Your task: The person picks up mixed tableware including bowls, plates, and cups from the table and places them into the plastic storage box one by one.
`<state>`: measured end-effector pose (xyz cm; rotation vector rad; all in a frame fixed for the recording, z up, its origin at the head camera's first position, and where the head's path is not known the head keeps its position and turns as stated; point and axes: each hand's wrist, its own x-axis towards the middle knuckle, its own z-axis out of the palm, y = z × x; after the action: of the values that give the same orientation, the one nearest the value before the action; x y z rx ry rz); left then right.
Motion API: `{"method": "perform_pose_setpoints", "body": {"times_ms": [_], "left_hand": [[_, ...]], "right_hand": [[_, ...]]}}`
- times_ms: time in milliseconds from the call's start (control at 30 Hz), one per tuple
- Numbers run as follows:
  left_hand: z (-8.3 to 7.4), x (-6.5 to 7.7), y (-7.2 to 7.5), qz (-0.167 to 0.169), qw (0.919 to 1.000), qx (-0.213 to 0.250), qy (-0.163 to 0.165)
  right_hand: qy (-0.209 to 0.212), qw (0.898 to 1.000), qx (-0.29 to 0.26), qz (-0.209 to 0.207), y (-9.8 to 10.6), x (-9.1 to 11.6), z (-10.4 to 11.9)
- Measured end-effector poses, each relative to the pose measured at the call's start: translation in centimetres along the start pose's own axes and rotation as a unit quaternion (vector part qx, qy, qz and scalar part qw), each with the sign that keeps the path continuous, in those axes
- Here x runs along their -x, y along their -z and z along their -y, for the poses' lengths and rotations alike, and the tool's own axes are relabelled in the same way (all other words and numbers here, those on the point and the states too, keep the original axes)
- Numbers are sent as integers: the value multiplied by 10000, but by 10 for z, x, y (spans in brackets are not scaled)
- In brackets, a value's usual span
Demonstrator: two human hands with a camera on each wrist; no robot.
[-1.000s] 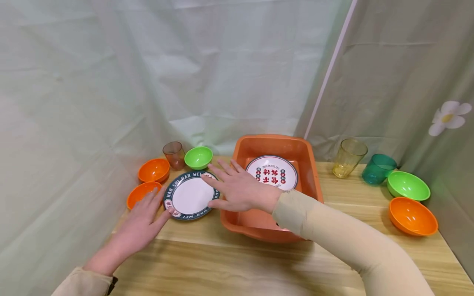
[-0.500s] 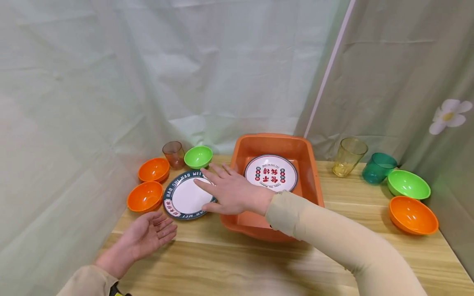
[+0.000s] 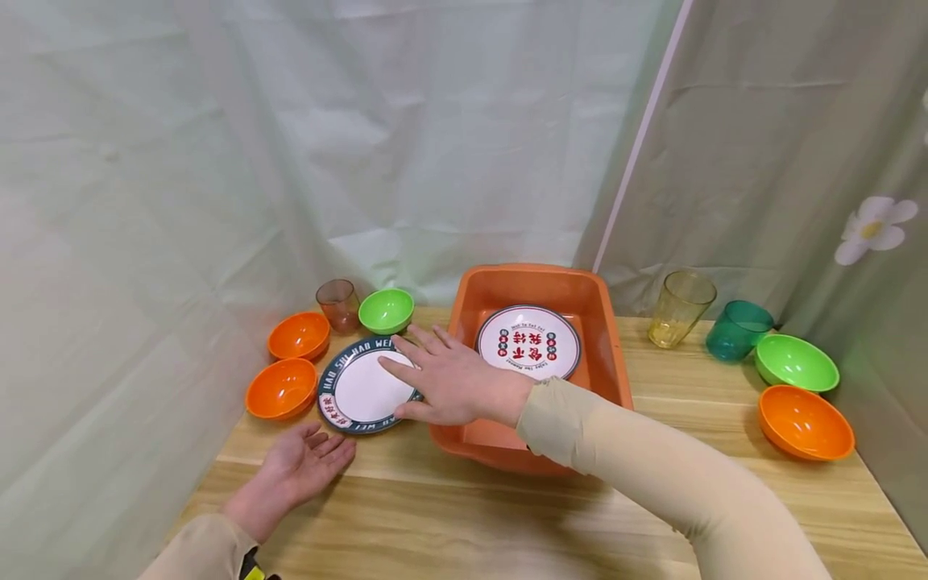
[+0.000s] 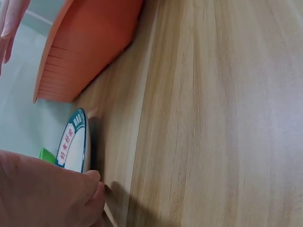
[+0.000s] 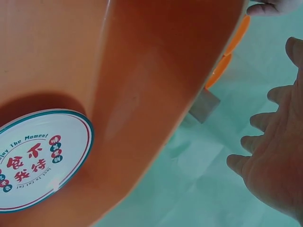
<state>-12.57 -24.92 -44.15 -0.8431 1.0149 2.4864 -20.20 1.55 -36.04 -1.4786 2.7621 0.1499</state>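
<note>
A plate with a white centre and a dark lettered rim (image 3: 368, 388) lies on the wooden table, left of the orange basin (image 3: 500, 453). At the plate's near edge is my left hand (image 3: 293, 474), palm turned up and fingers relaxed. In the left wrist view its fingertips (image 4: 97, 187) are close to the rim; whether they touch it cannot be seen. My right hand (image 3: 457, 383), palm down with fingers spread, hovers over the plate's right side and the basin's left edge, holding nothing. Inside the basin lies a white plate with red characters (image 3: 529, 342).
Beyond the plate stand a green bowl (image 3: 387, 311), a brownish glass (image 3: 338, 306) and two orange bowls (image 3: 281, 388). Right of the basin are a yellow glass (image 3: 680, 310), a teal glass (image 3: 738, 330), a green bowl (image 3: 796, 362) and an orange bowl (image 3: 806, 423). Curtains (image 3: 449, 145) hang close behind.
My left hand has come back from the orange bowl and the plate's left edge, turning palm up before the plate. My right hand has shifted slightly left. The dishes stay put.
</note>
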Motion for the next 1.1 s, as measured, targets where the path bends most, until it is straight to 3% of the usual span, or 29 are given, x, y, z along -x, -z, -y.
{"method": "perform_pose_setpoints", "body": {"times_ms": [400, 867, 1100], "left_hand": [[0, -12, 2, 53, 9999, 121, -87], [6, -21, -5, -560, 9982, -204, -5], [9, -21, -7, -583, 9977, -351, -16]], "right_hand": [[-37, 10000, -66, -17, -4, 5, -2], [-97, 9999, -86, -62, -4, 5, -4], [-128, 9998, -129, -72, -4, 6, -4]]}}
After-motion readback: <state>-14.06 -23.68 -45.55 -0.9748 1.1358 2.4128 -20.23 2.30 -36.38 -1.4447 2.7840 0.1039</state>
